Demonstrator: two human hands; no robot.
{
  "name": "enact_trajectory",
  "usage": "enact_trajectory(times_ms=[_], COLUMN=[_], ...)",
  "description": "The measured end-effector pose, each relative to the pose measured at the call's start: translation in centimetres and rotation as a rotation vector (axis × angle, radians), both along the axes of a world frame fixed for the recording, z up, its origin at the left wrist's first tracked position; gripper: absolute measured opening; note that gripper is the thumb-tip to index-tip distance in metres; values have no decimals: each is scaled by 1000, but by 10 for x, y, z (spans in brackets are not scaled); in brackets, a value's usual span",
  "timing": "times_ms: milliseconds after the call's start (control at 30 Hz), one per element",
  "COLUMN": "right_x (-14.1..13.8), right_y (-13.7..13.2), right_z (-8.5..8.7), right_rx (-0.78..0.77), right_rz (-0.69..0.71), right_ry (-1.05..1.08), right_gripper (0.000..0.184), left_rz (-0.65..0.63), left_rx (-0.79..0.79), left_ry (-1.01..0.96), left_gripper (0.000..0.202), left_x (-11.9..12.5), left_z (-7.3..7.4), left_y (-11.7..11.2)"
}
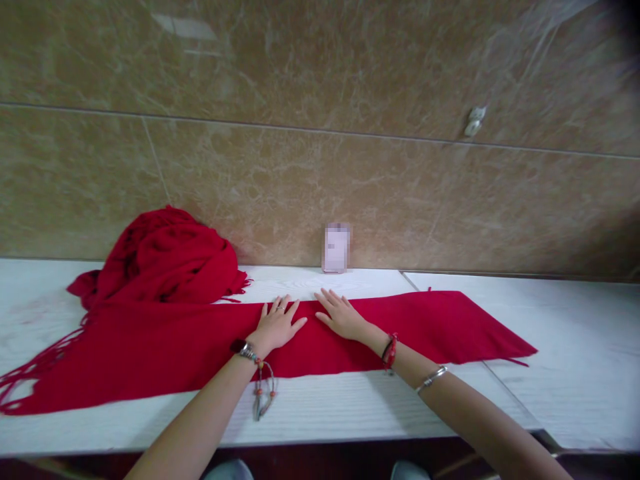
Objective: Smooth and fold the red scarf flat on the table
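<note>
Left hand [276, 327] and right hand [344, 318] spread, palms down on red scarf [317, 348]; bunched red cloth [173, 260] behind; phone [336, 249] against wall [285, 193].

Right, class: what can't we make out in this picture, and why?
In the head view:
Pink object, surface: blurred into blocks.
Left hand and right hand, palms: hidden, face down on red cloth.
Red heap, inside: covered by outer folds.
Grey shapes: cut off by bottom edge.

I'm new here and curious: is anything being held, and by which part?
Nothing is gripped: the left hand and right hand rest open on the spread cloth.
</note>
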State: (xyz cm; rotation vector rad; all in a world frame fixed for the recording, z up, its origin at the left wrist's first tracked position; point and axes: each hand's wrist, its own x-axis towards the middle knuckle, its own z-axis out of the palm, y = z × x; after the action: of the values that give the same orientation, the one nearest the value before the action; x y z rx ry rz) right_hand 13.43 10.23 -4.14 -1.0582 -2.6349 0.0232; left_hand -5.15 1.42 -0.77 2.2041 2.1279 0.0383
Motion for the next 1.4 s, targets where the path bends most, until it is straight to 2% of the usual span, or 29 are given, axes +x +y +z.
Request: enact_trajectory(times_ms=[100, 267, 333, 433, 600, 700, 800, 967, 1067, 1167, 1300, 1400], right_x=[21, 97, 110, 90, 14, 3, 32, 117, 139, 116, 54, 30], right_y=[-4, 24, 28, 15, -22, -30, -19, 10, 15, 2, -39, -64], right_z=[-3, -5, -3, 3, 10, 10, 5, -4, -2, 6, 18, 19], right_rx=[-24, 0, 8, -17, -36, -40, -30, -9, -23, -37, -67, -59], right_rz=[6, -189, -271, -263, 41, 113, 68, -129, -243, -233, 16, 168], right_ry=[-96, -218, -222, -124, -68, -110, -146, -250, -222, -81, 10, -47], right_gripper=[50, 44, 44, 50, 53, 53, 52, 47, 47, 51, 55, 54], left_rz=[-13, -20, -14, -10, -13, -18, -22, -13, -15, -19, -13, -21], left_rx=[-2, -4, -1, 6, 17, 12, 18, 3, 0, 6, 26, 33], left_ry=[11, 3, -2, -11, -9, 3, 9, 12, 11, 12, 26, 46], left_gripper=[61, 61, 61, 61, 61, 61, 60, 60, 61, 62, 61, 61], left_x=[-1, -2, -3, -4, -6, -6, -5, -5, -5, -6, -7, -8], left_z=[1, 1, -1, -4, -7, -5, -4, -3, -4, -5, -7, -8], left_y=[0, 1, 3, 5, 6, 5, 4, 5, 6, 7, 7, 7])
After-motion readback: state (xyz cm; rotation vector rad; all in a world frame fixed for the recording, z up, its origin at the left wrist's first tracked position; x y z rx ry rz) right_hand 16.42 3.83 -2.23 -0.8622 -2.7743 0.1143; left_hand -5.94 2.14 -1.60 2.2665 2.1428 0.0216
